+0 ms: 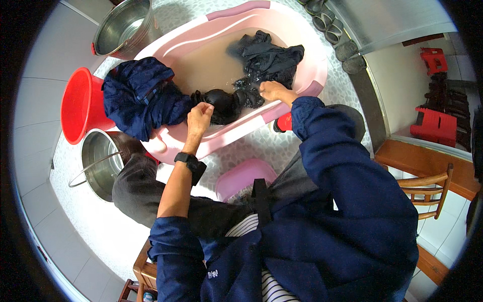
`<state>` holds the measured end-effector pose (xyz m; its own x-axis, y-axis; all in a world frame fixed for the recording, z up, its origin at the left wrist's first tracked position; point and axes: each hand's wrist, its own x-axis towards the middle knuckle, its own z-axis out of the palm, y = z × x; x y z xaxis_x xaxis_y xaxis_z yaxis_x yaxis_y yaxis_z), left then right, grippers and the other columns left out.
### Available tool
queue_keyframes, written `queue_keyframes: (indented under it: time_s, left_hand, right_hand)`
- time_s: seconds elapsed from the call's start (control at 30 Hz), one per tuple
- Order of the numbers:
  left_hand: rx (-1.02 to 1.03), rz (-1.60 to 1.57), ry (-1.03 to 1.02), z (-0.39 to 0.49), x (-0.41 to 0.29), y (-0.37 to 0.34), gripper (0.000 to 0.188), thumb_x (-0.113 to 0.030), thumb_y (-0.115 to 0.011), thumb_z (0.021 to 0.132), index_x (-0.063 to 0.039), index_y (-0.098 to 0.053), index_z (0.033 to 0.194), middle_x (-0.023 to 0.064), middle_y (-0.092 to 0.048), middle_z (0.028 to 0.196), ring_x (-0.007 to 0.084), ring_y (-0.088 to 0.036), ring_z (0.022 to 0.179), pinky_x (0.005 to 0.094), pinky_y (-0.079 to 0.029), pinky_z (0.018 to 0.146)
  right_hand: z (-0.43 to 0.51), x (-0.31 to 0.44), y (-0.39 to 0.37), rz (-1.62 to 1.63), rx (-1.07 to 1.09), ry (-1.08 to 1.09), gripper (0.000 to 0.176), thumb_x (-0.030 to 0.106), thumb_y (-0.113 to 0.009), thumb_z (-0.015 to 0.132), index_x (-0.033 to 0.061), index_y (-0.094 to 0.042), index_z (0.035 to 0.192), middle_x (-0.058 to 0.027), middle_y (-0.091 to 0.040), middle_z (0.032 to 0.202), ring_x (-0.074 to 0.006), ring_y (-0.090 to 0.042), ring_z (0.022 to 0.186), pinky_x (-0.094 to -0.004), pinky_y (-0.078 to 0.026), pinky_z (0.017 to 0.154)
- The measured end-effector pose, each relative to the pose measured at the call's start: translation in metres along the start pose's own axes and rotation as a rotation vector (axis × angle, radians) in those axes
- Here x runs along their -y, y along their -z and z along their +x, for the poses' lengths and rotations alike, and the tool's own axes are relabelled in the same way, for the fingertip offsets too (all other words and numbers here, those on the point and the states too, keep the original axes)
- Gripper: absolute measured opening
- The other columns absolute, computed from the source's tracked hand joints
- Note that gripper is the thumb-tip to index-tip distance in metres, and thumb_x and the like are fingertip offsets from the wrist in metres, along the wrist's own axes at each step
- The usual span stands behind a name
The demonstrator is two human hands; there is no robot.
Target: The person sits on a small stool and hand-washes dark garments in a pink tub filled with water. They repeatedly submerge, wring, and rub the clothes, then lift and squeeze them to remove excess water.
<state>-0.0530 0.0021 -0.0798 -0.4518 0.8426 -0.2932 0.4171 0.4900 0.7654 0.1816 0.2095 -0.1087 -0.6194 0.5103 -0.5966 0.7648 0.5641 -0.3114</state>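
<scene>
A pink plastic tub (241, 126) holds cloudy brownish water. Dark wet cloth (269, 56) lies in its right end, partly under the water. Navy blue cloth (143, 98) is heaped over the left end. Between them, along the near side, runs a bunched black garment (220, 104). My left hand (200, 117) has its fingers pinched at the near left edge of this black garment and seems to grip it. My right hand (275, 92), fingers curled, is at the garment's right end above the tub's near rim; whether it holds the cloth is unclear.
A red plastic bucket (77, 105) and a metal pail (100, 162) stand left of the tub, another metal pail (122, 30) at its upper left. A pink plastic stool (245, 175) is between my knees. Slippers (334, 32) line the right doorway, near a wooden chair (426, 192).
</scene>
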Motion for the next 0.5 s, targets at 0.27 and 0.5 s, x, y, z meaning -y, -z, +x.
queue_keyframes:
  time_s: [0.27,0.5]
  left_hand:
    - [0.313,0.509,-0.084,0.007,0.0,-0.043,0.046,-0.024,-0.06,0.087,-0.02,-0.051,0.132,0.0071,-0.03,0.151,0.0361,-0.028,0.136,0.0576,-0.031,0.104]
    - [0.514,0.693,0.18,0.041,0.011,-0.072,0.074,-0.044,-0.059,0.087,-0.028,-0.022,0.15,0.0023,-0.003,0.16,0.041,-0.001,0.144,0.0695,-0.017,0.105]
  right_hand:
    - [0.021,0.026,-0.02,0.033,-0.001,-0.136,0.056,0.008,-0.052,0.088,0.0212,-0.039,0.141,-0.0176,-0.048,0.133,-0.0354,-0.049,0.123,-0.0434,-0.044,0.099]
    - [0.037,0.033,-0.027,-0.078,0.076,-0.136,0.066,0.009,-0.059,0.087,0.0289,-0.033,0.144,-0.0144,-0.041,0.137,-0.0357,-0.044,0.125,-0.0465,-0.045,0.098]
